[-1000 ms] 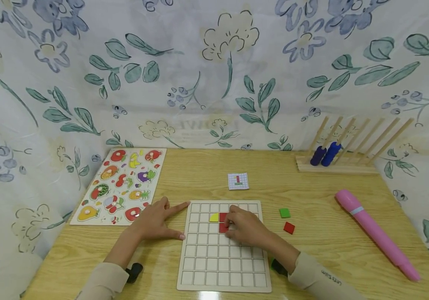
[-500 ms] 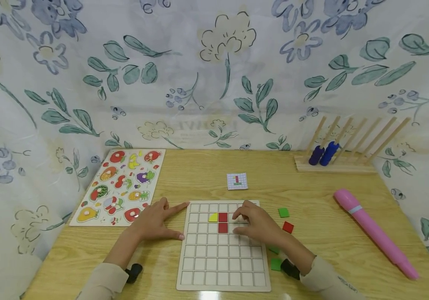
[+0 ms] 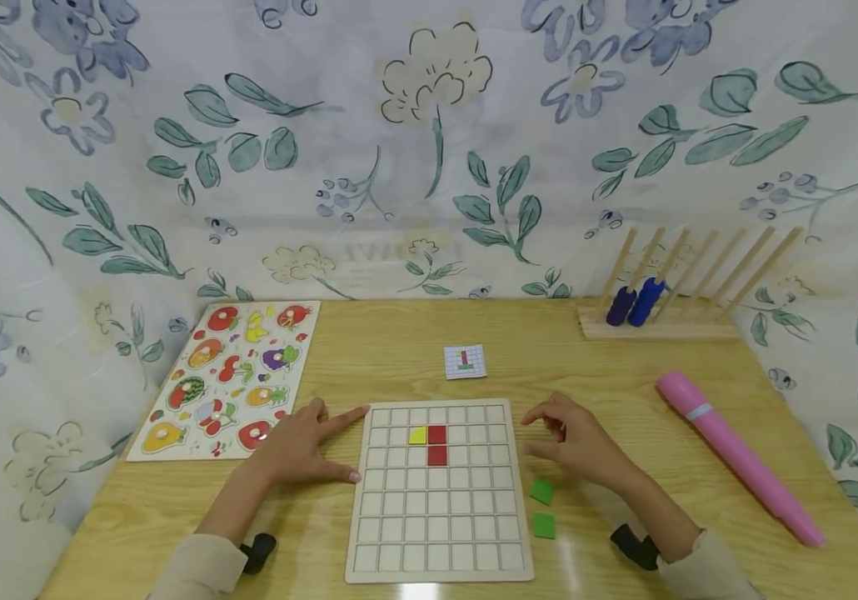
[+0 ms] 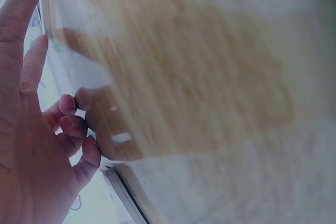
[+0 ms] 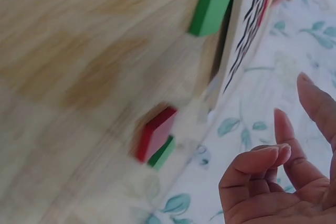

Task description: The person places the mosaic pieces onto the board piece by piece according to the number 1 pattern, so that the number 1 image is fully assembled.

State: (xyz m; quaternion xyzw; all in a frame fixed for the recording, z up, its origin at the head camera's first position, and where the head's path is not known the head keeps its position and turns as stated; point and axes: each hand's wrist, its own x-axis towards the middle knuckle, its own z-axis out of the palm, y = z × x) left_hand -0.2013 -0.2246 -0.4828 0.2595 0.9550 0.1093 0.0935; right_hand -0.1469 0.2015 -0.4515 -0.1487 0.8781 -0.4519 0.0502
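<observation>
A white gridded board [image 3: 416, 528] lies at the front of the table. Near its top, a yellow quarter-round tile [image 3: 417, 435] sits in a cell beside two red tiles [image 3: 436, 445], one below the other. My left hand [image 3: 296, 444] rests on the table, with its spread index finger and thumb touching the board's left edge. Off the right edge, my right hand [image 3: 579, 440] hovers with thumb and index finger apart, holding nothing. The right wrist view shows a loose red tile [image 5: 156, 136] and a green tile [image 5: 163, 153] near that hand, which hides them in the head view.
Two more green tiles [image 3: 544, 526] lie along the board's right edge. Behind the board is a small pattern card [image 3: 465, 362]. A fruit puzzle [image 3: 222, 379] stands left; a pink pen-like stick [image 3: 736, 458] and a wooden peg rack [image 3: 657, 325] with blue beads are right.
My right hand has drawn back from the red tiles on the board and moved right, over the loose tiles beside it. My left hand stays at the board's edge. The view shifts slightly.
</observation>
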